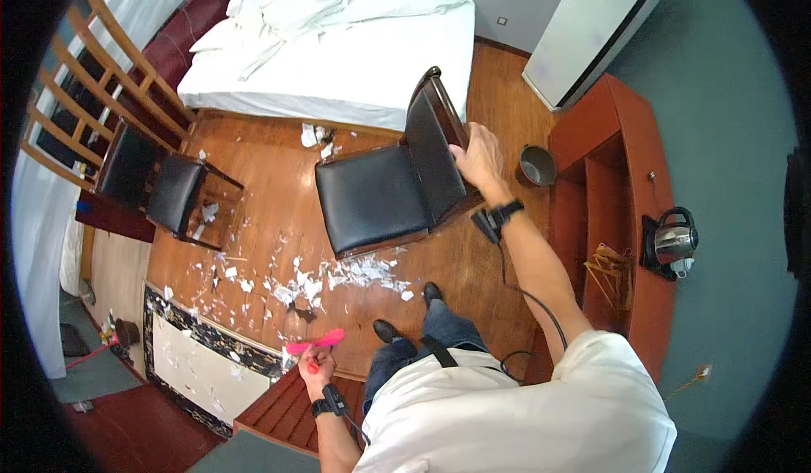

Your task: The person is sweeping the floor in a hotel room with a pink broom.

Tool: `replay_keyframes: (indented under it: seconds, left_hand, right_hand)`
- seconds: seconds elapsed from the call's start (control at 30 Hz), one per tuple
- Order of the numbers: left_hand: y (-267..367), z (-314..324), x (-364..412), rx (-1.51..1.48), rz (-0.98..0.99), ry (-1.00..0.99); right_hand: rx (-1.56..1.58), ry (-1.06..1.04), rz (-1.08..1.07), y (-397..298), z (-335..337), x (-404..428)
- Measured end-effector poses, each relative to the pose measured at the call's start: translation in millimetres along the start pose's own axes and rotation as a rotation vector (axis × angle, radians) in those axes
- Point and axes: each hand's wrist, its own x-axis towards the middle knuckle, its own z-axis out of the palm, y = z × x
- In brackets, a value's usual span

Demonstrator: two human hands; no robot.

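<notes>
My right hand (480, 159) grips the top of the backrest of a dark wooden chair (372, 197) with a black padded seat. That chair stands on the wooden floor at an angle, its seat pointing left. In my left hand (319, 366) is a pink broom-like tool (326, 340), its rounded red handle end facing up. I see it nearly end-on, so its exact kind is unclear. Torn white paper scraps (364, 271) lie scattered on the floor between the chair and the tool. A dark crumpled piece (302, 313) lies among them.
A second black-seated chair (174, 188) stands at left by a slatted wooden frame (104, 80). A white-sheeted bed (355, 61) is ahead. At right are a waste bin (537, 166), a reddish wooden cabinet (652, 150) and an electric kettle (675, 243). A black-bordered doorway panel (209, 362) lies lower left.
</notes>
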Motion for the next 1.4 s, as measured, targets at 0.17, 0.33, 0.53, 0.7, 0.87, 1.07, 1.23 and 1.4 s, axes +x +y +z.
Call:
replay_keyframes:
  seconds: [0.17,0.33,0.53,0.7,0.87,1.07,1.23,1.4]
  left_hand:
    - [-12,-25,14,-0.077,-0.030,-0.021]
    - [-45,-17,1,0.006,0.007,-0.062]
    - [-126,53,-54,0.123,0.046,-0.072]
    - [-187,76,-87,-0.040,-0.115,-0.119]
    - [-206,84,-120,-0.182,-0.239,-0.094]
    - [-222,69,-155,0.072,-0.529,-0.159]
    - [-230,44,-173,0.224,-0.662,-0.163]
    - [-264,25,-155,0.370,-0.787,-0.213]
  right_hand:
    - [0.054,-0.628,0.468,88,47,1]
    - [0.245,-0.126,0.297,102,75,-21]
    - [0.913,-0.401,0.151,66,52,-130]
    - [0.680,-1.179,-0.291,40,23,-223]
    - [0.825,-1.013,-0.291,42,9,-243]
    - [0.672,-1.003,-0.206,54,17,-263]
    - [0.955,-1.074,0.130,58,14,-318]
    - [0.972,-0.899,0.436,79,12,-336]
